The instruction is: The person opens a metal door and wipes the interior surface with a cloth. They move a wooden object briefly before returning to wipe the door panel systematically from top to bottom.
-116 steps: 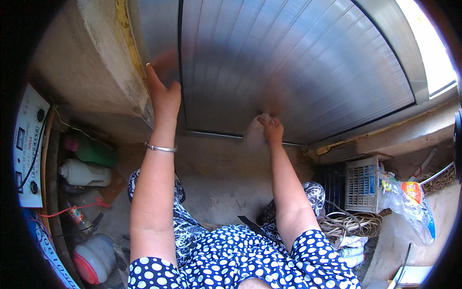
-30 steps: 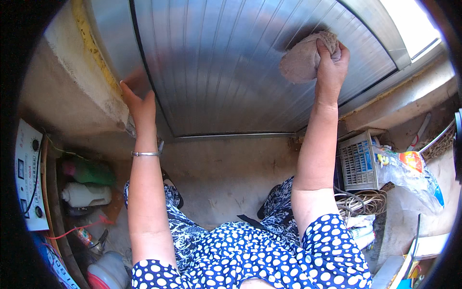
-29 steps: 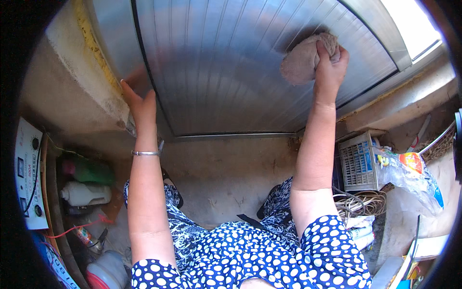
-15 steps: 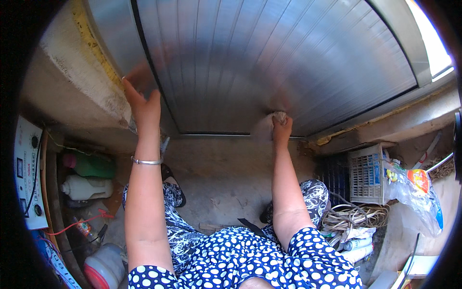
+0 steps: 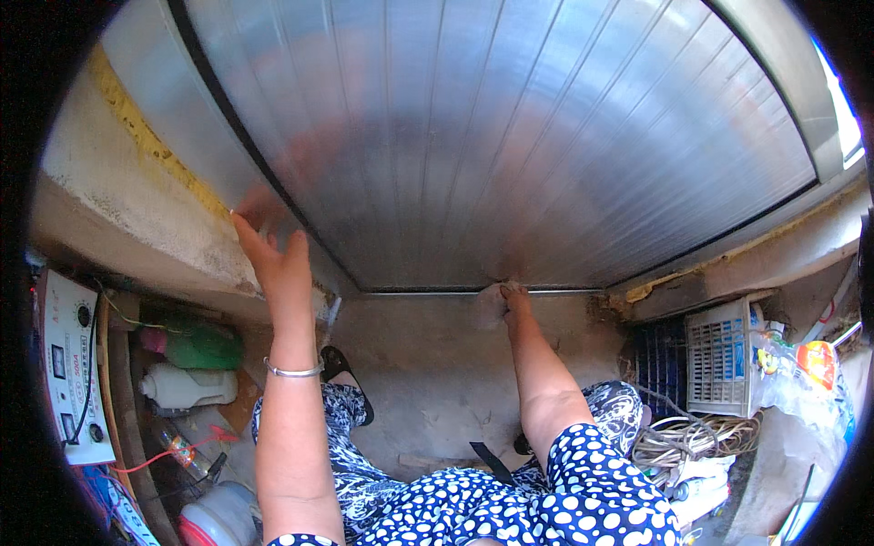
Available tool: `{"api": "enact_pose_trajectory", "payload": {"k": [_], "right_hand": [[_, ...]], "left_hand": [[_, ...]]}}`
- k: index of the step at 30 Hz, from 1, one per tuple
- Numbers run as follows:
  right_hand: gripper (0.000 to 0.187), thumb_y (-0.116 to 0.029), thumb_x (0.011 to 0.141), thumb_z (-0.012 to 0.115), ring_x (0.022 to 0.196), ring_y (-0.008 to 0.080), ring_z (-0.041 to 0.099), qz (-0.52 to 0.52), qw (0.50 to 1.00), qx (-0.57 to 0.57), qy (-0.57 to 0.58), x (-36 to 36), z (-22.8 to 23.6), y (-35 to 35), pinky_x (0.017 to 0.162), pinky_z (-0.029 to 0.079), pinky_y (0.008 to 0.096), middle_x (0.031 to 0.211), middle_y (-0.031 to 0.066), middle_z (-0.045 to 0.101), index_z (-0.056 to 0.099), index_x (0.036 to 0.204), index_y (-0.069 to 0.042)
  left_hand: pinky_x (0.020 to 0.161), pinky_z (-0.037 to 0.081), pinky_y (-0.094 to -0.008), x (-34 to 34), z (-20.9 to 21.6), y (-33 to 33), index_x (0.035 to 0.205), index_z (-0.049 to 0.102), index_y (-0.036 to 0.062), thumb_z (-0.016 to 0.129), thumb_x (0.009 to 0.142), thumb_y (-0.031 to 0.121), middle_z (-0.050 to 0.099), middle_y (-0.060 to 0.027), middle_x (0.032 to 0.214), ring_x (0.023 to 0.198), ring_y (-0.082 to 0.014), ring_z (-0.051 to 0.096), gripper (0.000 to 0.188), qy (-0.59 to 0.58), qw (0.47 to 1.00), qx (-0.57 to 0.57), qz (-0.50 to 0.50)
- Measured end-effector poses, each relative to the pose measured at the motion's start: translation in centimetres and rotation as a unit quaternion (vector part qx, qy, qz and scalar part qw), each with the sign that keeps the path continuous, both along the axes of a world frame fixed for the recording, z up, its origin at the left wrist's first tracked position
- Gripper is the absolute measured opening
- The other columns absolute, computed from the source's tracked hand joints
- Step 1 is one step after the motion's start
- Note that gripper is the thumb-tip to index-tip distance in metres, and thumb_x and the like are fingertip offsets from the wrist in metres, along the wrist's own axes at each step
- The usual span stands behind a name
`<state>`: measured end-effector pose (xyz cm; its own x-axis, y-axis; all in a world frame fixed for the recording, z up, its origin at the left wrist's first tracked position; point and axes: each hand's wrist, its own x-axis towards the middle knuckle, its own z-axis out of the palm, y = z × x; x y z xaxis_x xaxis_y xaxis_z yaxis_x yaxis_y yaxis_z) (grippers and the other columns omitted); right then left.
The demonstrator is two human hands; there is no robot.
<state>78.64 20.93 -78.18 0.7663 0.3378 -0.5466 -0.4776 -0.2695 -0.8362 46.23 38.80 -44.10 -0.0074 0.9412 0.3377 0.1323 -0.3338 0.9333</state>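
Note:
A ribbed silvery metal panel (image 5: 437, 164) with a dark edging strip stands in front of me. My left hand (image 5: 280, 264) rests with spread fingers at the metal frame (image 5: 168, 86) left of the panel, beside a strip of yellow foam (image 5: 150, 136). A silver bangle (image 5: 293, 370) circles that wrist. Down at the panel's bottom edge, my right hand (image 5: 515, 298) is closed on a pale, thin cloth (image 5: 492, 306) that hangs to its left. Some of the right fingers are hidden.
At left are a white control box (image 5: 77, 364) with dials, a green bottle (image 5: 205, 348), a white jug (image 5: 187, 387) and a red-rimmed container (image 5: 218, 519). At right stand a pale plastic crate (image 5: 719, 359), a cable coil (image 5: 692, 441) and a clear plastic bag (image 5: 801, 387).
My right hand has moved down with the cloth to the panel's bottom edge. The left hand stays at the frame, its fingers still spread. The whole view has shifted upward.

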Motion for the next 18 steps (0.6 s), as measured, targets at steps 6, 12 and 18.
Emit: {"api": "enact_pose_trajectory", "payload": {"k": [6, 12, 18], "right_hand": [[0.058, -0.016, 0.078, 0.070, 0.103, 0.0281, 0.054, -0.057, 0.986, 0.155, 0.011, -3.9, 7.8, -0.4, 0.086, 0.044, 0.0436, 0.117, 0.0151, 0.055, 0.042, 0.128, -0.004], [0.054, -0.010, 0.074, 0.075, 0.101, 0.0220, 0.054, -0.070, 0.945, 0.249, -0.201, -1.3, 15.8, -1.7, 0.087, 0.044, 0.0330, 0.114, 0.0136, 0.055, 0.046, 0.118, 0.002], [0.056, -0.006, 0.071, 0.076, 0.110, 0.0221, 0.051, -0.038, 0.875, 0.215, -0.433, -2.1, 37.7, -1.3, 0.093, 0.042, 0.0327, 0.117, 0.0164, 0.053, 0.045, 0.115, 0.006]], "left_hand": [[0.110, 0.020, -0.0419, -1.1, -0.7, 0.3, 0.146, 0.003, 0.0016, 0.057, 0.080, -0.001, 0.016, -0.0184, 0.148, 0.135, -0.0303, 0.024, 0.085, 0.009, 1.000, 0.000, 0.028], [0.112, 0.016, -0.0396, 0.3, -1.4, 1.1, 0.144, 0.005, -0.0041, 0.056, 0.078, 0.002, 0.015, -0.0229, 0.148, 0.137, -0.0330, 0.020, 0.083, 0.028, 0.999, 0.034, 0.031], [0.112, 0.014, -0.0377, -0.3, -1.2, 1.2, 0.142, 0.007, -0.0081, 0.055, 0.077, 0.002, 0.017, -0.0260, 0.147, 0.137, -0.0347, 0.019, 0.082, 0.072, 0.994, 0.063, 0.056]]}}
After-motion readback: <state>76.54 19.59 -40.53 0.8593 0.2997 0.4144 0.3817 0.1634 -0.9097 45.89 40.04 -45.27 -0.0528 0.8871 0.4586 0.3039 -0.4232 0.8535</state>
